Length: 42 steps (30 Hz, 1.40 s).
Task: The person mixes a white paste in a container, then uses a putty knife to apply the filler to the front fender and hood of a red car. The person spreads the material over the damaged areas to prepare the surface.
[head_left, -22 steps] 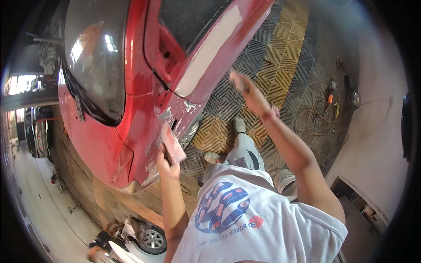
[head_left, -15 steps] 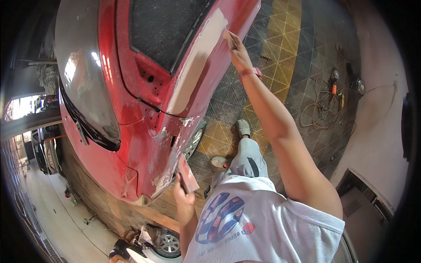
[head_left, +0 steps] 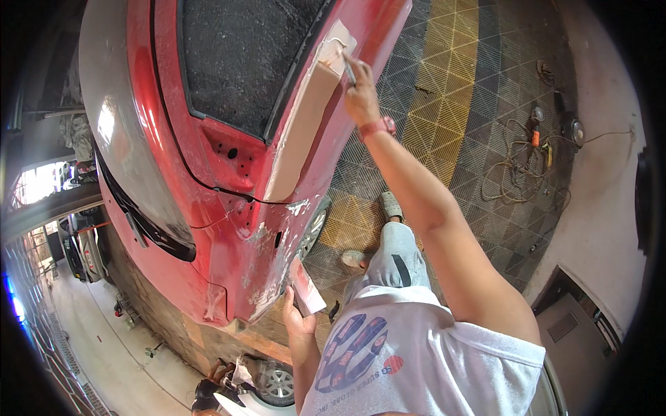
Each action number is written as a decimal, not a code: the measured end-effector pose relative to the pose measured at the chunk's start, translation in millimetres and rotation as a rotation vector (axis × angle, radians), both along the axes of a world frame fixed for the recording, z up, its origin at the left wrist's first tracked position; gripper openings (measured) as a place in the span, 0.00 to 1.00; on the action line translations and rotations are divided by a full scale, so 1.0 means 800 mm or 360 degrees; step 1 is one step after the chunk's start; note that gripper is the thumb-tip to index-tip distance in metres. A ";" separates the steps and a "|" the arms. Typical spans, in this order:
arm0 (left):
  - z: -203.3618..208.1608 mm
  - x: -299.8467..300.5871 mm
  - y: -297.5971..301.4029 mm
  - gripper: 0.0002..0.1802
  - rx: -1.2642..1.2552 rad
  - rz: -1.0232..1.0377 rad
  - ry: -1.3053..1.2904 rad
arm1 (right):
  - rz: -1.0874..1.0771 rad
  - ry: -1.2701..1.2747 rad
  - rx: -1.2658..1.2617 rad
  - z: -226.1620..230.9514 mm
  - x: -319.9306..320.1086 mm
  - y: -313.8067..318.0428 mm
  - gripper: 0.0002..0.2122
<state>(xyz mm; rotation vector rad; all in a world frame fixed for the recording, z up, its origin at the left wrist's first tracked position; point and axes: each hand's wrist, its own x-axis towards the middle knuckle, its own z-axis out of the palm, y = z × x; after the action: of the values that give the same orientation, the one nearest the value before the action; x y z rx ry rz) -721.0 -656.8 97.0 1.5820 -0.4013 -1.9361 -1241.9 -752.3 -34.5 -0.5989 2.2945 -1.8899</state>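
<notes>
Two hands: right hand [head_left: 362,93] pinching a spreader [head_left: 348,68] against the filler patch [head_left: 305,114]; left hand [head_left: 297,319] gripping a board [head_left: 306,290] below

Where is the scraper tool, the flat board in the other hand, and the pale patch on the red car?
scraper tool [head_left: 349,69], head view, its blade.
flat board [head_left: 306,290], head view, its middle.
pale patch [head_left: 305,121], head view, its middle.

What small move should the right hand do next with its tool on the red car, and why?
Probably draw the spreader down along the pale filler strip. The right hand holds it at the strip's top end, and the strip runs on below. The left hand holds a flat board low by the car.
</notes>
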 end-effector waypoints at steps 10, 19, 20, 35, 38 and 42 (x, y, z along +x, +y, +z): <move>-0.006 -0.008 -0.002 0.23 0.0011 0.0003 -0.0073 | 0.0086 -0.0116 -0.0054 0.013 -0.005 -0.015 0.35; 0.006 -0.013 -0.014 0.24 -0.0007 -0.0296 -0.0149 | -0.0110 -0.0164 0.0017 0.017 -0.047 -0.035 0.37; 0.006 -0.013 -0.013 0.24 0.0003 -0.0245 -0.0151 | -0.0098 -0.0129 0.0034 0.015 -0.037 -0.033 0.37; -0.006 -0.001 -0.005 0.22 0.0032 -0.0082 -0.0172 | -0.0253 -0.0033 0.0042 -0.001 -0.079 -0.051 0.39; -0.007 0.003 -0.005 0.23 0.0063 -0.0081 -0.0138 | -0.0258 0.0011 0.0042 0.001 -0.073 -0.052 0.39; -0.009 0.003 -0.005 0.23 0.0067 -0.0113 -0.0166 | -0.0223 0.0018 -0.0028 0.011 -0.057 -0.049 0.40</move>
<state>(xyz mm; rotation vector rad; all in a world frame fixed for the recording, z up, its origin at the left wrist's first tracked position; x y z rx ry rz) -718.5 -660.4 90.1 1.7224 -0.4680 -1.9317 -1287.4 -791.5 -26.0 -0.4630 2.3871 -1.9735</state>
